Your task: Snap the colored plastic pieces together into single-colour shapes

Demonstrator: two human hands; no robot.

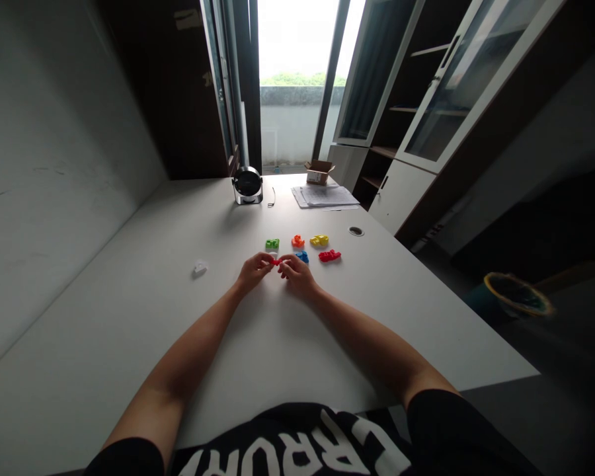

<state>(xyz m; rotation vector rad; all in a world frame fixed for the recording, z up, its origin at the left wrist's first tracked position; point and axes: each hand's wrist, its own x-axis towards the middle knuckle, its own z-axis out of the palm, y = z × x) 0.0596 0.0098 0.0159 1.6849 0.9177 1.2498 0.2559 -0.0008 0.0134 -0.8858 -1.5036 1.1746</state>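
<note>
Between my fingertips, above the white table (pixel 218 357), is a small red piece (pixel 276 262). My left hand (pixel 254 270) pinches its left side, and my right hand (pixel 296 272) has thumb and finger closed on its right side. Just beyond them lie a green piece (pixel 272 244), an orange piece (pixel 298 241) and a yellow piece (pixel 319 240). A blue piece (pixel 303 256) sits right behind my right hand, partly covered by it. Farther right is a larger red piece (pixel 330 256). Something white shows behind my left fingertips, mostly hidden.
A white piece (pixel 199 268) lies to the left. Toward the far edge stand a round black device (pixel 247 185), a stack of papers (pixel 326 196) and an open cardboard box (pixel 319 172). A round hole (pixel 356 231) is at the right; a bin (pixel 515 295) stands beyond the table.
</note>
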